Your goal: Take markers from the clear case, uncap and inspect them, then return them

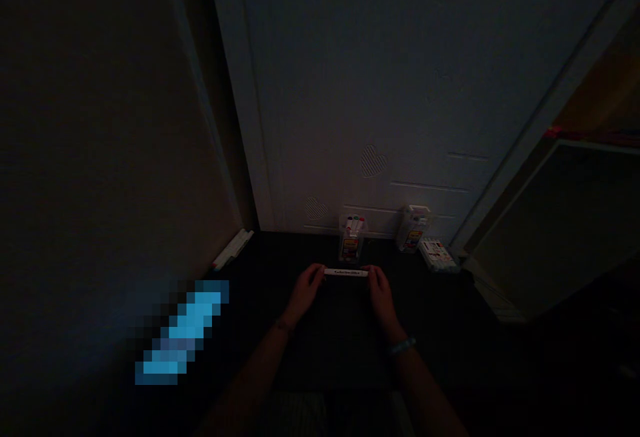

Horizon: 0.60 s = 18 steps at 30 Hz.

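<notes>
A white marker [346, 272] with dark lettering lies level between my two hands above the dark table. Its left end is pinched by my left hand [306, 288], its right end by my right hand [381, 290]. Just behind it stands a clear plastic case [351, 247], open at the top, with several markers [355, 224] showing dark, green and red ends. My fingers cover both tips of the marker I hold. The light is dim, so finer detail is lost.
At the back right stand another clear case [413, 231] and a white printed box [439, 255]. White markers [233, 249] lie by the left wall. A bright blurred blue screen [183, 333] is at the left. A pale panel with embossed hearts [373, 161] rises behind the dark table [345, 337].
</notes>
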Available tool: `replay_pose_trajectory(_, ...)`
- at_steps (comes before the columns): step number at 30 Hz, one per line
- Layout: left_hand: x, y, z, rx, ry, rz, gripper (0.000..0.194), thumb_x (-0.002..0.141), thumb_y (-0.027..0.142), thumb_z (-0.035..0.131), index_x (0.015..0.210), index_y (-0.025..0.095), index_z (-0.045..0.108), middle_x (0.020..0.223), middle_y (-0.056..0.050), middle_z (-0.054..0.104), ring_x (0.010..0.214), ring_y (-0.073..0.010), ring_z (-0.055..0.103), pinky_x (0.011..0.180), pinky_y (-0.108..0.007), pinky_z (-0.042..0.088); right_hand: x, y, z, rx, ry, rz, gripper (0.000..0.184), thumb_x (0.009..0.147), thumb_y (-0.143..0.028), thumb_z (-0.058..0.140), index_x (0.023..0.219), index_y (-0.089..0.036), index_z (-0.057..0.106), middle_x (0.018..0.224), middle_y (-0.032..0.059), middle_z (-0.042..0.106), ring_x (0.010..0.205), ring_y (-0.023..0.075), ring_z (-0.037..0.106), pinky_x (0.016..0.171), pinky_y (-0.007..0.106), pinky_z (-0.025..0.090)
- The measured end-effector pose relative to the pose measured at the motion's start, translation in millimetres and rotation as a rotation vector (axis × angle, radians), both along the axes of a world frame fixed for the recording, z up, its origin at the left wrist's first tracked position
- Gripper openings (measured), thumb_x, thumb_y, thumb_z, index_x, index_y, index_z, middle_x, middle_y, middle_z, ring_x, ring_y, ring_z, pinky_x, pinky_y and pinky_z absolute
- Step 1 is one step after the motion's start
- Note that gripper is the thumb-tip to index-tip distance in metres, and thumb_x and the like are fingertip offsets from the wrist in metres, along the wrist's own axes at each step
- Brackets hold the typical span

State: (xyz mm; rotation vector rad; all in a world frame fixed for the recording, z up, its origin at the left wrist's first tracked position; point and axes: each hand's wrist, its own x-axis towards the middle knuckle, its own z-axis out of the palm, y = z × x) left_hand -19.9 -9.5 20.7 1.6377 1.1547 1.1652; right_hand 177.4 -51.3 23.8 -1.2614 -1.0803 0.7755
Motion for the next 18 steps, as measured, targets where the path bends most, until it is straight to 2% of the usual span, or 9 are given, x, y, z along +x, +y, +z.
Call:
replay_pose_trajectory(8, -3.7, 2.8, -6.9, 0.055, 0.057, 0.031, 0.033, 0.086, 0.046, 0.042, 0.093, 0.020, 0.062, 0.085, -0.002, 0.064, 0.081, -0.0170, 0.058, 0.075, -0.027, 0.044, 0.5, 4.3, -10.9, 0.020, -0.020, 0.003, 0.037, 0.083, -0.054, 0.044, 0.083, -0.021, 0.062, 0.074, 0.0013, 0.061, 0.069, 0.0163, 0.053, 0.063, 0.025, 0.040)
replay_pose_trajectory(18, -1.7, -1.9, 2.0, 0.139, 0.117, 0.075, 0.033, 0.087, 0.044, 0.041, 0.093, 0.019, 0.062, 0.093, -0.004, 0.065, 0.088, -0.0189, 0.059, 0.080, -0.028, 0.044, 3.1, 3.6, -7.6, -0.016, -0.078, 0.019, 0.040, 0.086, -0.053, 0.039, 0.083, -0.019, 0.060, 0.072, 0.0013, 0.058, 0.066, 0.0149, 0.050, 0.060, 0.024, 0.038)
